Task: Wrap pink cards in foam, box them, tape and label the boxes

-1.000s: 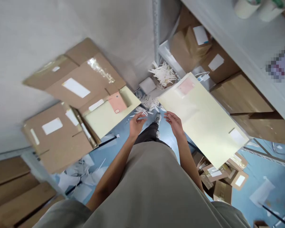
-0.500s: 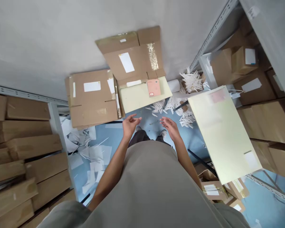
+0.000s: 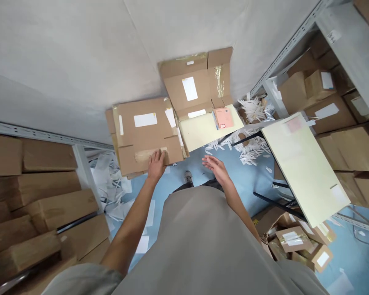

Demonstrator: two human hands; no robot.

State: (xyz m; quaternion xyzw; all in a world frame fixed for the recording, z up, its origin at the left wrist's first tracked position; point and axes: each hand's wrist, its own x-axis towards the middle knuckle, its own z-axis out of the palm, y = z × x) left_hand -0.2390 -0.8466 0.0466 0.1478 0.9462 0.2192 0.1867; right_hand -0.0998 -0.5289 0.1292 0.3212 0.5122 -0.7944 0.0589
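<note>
My left hand (image 3: pixel 156 166) rests with its fingers laid on the near edge of a stack of flattened cardboard boxes (image 3: pixel 147 137), over a strip of clear tape. In the air in front of the pale yellow table (image 3: pixel 199 132) is my right hand (image 3: pixel 215 167), fingers stretched out and holding nothing. Behind the stack, another flattened cardboard box (image 3: pixel 199 88) leans against the wall with its flaps spread. A pink booklet or pad (image 3: pixel 224 118) lies on the pale table, with a thin blue edge showing beside it.
A second pale table (image 3: pixel 304 168) stands at my right. Shelves of cardboard boxes (image 3: pixel 64 205) line the left, and more boxes (image 3: pixel 350 147) fill the right shelves. Shredded paper (image 3: pixel 253 149) and white scraps litter the blue floor. Small boxes (image 3: pixel 293 238) are piled under the right table.
My left hand has gone from the air onto the flattened cardboard stack. My right hand stays empty. The view has shifted, so the tables and boxes sit differently in the picture.
</note>
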